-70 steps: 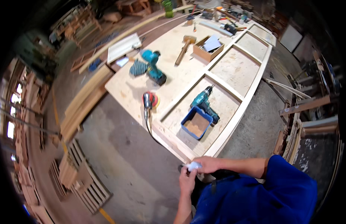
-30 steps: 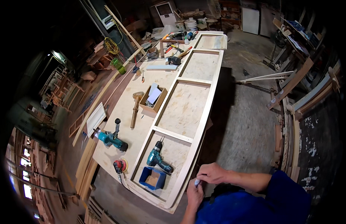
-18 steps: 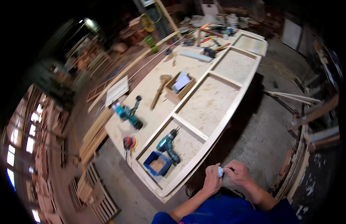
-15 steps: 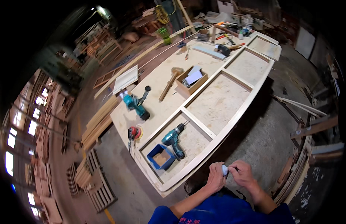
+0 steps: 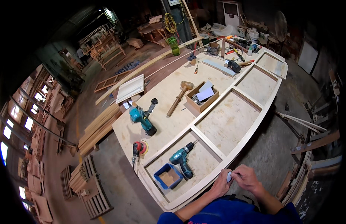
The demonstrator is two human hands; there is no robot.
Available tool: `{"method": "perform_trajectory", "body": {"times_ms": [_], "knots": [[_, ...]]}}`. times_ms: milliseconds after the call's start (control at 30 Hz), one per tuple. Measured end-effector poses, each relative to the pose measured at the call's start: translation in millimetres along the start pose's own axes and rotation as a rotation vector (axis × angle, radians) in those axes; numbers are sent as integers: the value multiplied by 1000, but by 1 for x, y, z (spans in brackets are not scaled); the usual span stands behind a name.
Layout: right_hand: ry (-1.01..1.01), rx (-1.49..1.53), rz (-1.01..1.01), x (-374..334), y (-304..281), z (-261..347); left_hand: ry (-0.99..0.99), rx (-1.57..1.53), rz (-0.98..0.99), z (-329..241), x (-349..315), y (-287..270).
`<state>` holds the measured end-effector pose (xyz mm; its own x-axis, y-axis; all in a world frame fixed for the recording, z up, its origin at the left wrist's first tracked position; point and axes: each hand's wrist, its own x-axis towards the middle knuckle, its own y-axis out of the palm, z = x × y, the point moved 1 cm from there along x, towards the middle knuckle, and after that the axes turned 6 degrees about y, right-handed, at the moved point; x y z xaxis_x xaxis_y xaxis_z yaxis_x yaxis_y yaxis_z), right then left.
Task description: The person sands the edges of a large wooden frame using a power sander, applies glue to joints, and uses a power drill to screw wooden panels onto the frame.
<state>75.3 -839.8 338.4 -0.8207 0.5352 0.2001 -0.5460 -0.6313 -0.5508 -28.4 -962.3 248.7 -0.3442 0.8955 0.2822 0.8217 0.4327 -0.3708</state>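
My left hand [image 5: 220, 184] is closed around a small whitish object [image 5: 229, 177], too small and too covered to name. The fingers of my right hand [image 5: 247, 178] are pinched together at its right side. Both hands are close together in front of my body, by the near edge of a pale wooden frame [image 5: 195, 187] lying on a plywood board. Inside the nearest bay of the frame, a teal cordless drill [image 5: 181, 159] lies beside a blue open box [image 5: 160, 174] holding tan contents.
On the board are a red sander [image 5: 136, 148], a teal power tool [image 5: 142, 121], a wooden mallet [image 5: 176, 100] and a wooden box [image 5: 197, 106] of small metal parts. A black-headed mallet [image 5: 233, 67] and assorted tools occupy the far end. Stacked timber [image 5: 100, 125] stands left.
The view has shifted, so the table and tools appear lower and further right. My hands stay together at the whitish object, now more covered by the fingers.
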Motion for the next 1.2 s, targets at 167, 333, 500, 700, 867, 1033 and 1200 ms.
{"method": "perform_trajectory", "body": {"times_ms": [167,333,500,700,867,1033,1200], "knots": [[-6,-26,67,15,-8,-2,-5,-84,71,11,17,-6],[-96,-74,88,25,-19,-1,-60,-79,26,9,20,0],[-87,-42,64,24,-31,-12,-118,-74,14,5,26,11],[40,78,-17,-15,-73,-81,-322,37,-138,17,48,33],[443,175,-38,-108,-80,-190,-407,126,-261,66,86,61],[715,162,-77,-240,-40,-299,-407,147,-343,129,109,80],[942,72,128,-359,3,-364,-402,78,-345,147,109,90]]}}
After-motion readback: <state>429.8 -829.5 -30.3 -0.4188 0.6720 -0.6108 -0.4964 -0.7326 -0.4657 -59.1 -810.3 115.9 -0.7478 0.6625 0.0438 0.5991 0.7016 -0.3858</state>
